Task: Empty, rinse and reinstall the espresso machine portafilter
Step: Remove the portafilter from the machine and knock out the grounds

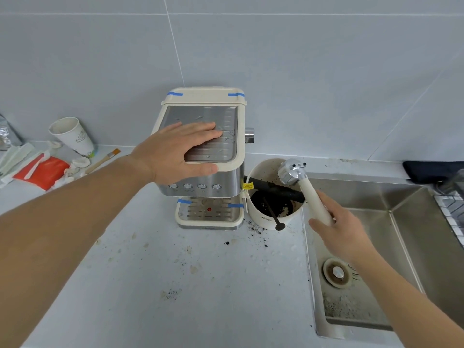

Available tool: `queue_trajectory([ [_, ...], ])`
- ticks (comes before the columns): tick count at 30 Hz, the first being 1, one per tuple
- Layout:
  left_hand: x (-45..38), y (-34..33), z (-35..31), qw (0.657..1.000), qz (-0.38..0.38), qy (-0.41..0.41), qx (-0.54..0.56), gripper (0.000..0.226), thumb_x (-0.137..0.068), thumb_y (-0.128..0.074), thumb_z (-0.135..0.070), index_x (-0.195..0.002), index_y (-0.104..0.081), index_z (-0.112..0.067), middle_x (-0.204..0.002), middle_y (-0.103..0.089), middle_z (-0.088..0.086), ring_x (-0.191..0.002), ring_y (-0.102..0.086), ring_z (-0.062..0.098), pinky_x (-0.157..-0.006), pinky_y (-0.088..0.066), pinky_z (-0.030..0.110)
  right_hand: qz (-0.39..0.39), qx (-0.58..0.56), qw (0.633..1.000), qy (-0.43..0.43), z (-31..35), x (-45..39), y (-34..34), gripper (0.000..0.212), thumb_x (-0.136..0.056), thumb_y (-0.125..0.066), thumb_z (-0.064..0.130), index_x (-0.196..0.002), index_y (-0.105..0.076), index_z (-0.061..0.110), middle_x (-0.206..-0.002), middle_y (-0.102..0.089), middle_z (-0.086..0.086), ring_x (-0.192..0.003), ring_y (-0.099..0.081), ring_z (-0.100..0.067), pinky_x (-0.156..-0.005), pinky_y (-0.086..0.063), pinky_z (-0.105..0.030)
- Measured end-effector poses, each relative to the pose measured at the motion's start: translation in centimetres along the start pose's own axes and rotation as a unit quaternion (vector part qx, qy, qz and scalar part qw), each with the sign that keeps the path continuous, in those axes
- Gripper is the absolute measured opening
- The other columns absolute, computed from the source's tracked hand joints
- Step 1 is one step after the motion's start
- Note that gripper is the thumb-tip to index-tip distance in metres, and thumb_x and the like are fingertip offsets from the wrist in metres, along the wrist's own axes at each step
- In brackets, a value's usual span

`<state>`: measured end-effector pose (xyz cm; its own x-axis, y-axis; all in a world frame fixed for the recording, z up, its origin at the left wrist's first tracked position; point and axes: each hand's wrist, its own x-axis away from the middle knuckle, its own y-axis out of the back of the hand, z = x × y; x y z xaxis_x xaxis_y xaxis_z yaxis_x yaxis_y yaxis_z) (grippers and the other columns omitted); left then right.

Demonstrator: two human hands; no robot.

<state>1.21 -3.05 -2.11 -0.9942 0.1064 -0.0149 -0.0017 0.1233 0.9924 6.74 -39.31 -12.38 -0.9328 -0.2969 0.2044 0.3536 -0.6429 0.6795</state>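
The cream and steel espresso machine [226, 172] stands against the wall on the white counter. My left hand [180, 151] lies flat on its top plate, fingers spread. My right hand [339, 227] grips the cream handle of the portafilter [292, 170]. The portafilter's chrome head is turned upside down over the cream knock box [271, 217], which holds dark coffee grounds and has a black bar across it.
A steel sink [401, 247] with a drain lies to the right. Spilled grounds dot the counter [200, 285] in front of the knock box. At the left are a paper cup [72, 136], a small brush [105, 159], a red packet [42, 172] and crumpled paper.
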Motion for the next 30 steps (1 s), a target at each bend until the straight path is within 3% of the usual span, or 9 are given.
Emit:
queue_trajectory([
  [4, -0.1, 0.0, 0.1, 1.0, 0.0, 0.003, 0.003, 0.091, -0.07, -0.021, -0.089, -0.148, -0.022, -0.043, -0.159, -0.018, -0.017, -0.145, -0.015, 0.002, -0.119, -0.006, 0.033, 0.013, 0.046, 0.999, -0.012, 0.1, -0.1, -0.9, 0.066, -0.093, -0.059, 0.022, -0.15, -0.034, 0.043, -0.081, -0.059, 0.005, -0.064, -0.057, -0.013, -0.052, -0.038, -0.022],
  [8, -0.1, 0.0, 0.0, 1.0, 0.002, 0.002, 0.004, 0.094, -0.068, -0.019, -0.091, -0.148, -0.023, -0.042, -0.159, -0.019, -0.016, -0.145, -0.016, 0.004, -0.119, -0.008, 0.035, 0.015, 0.061, 0.998, -0.02, 0.4, -0.6, -0.9, 0.065, -0.092, -0.059, 0.02, -0.149, -0.036, 0.043, -0.081, -0.06, 0.003, -0.068, -0.059, -0.016, -0.057, -0.045, -0.028],
  [16, -0.1, 0.0, 0.1, 1.0, 0.002, 0.002, 0.005, 0.094, -0.068, -0.019, -0.091, -0.148, -0.022, -0.042, -0.159, -0.019, -0.016, -0.145, -0.016, 0.004, -0.119, -0.007, 0.034, -0.003, 0.02, 1.0, -0.015, 0.4, 0.0, -0.7, 0.065, -0.092, -0.06, 0.022, -0.15, -0.037, 0.04, -0.08, -0.06, 0.005, -0.064, -0.057, -0.014, -0.052, -0.04, -0.023],
  [20, -0.1, 0.0, 0.1, 1.0, 0.004, 0.004, 0.007, 0.094, -0.068, -0.019, -0.091, -0.148, -0.022, -0.043, -0.159, -0.018, -0.017, -0.145, -0.016, 0.004, -0.119, -0.006, 0.033, 0.024, 0.045, 0.999, -0.02, 0.6, 0.2, -1.2, 0.064, -0.093, -0.058, 0.021, -0.15, -0.036, 0.038, -0.079, -0.059, 0.003, -0.061, -0.056, -0.012, -0.049, -0.037, -0.02],
  [30, -0.1, 0.0, 0.1, 1.0, 0.001, 0.004, 0.006, 0.093, -0.069, -0.021, -0.09, -0.148, -0.022, -0.043, -0.159, -0.02, -0.015, -0.145, -0.018, 0.005, -0.119, -0.01, 0.037, -0.01, 0.033, 0.999, -0.008, 1.2, 0.5, -0.8, 0.064, -0.094, -0.058, 0.022, -0.152, -0.035, 0.036, -0.079, -0.059, 0.005, -0.066, -0.056, -0.012, -0.053, -0.039, -0.022],
])
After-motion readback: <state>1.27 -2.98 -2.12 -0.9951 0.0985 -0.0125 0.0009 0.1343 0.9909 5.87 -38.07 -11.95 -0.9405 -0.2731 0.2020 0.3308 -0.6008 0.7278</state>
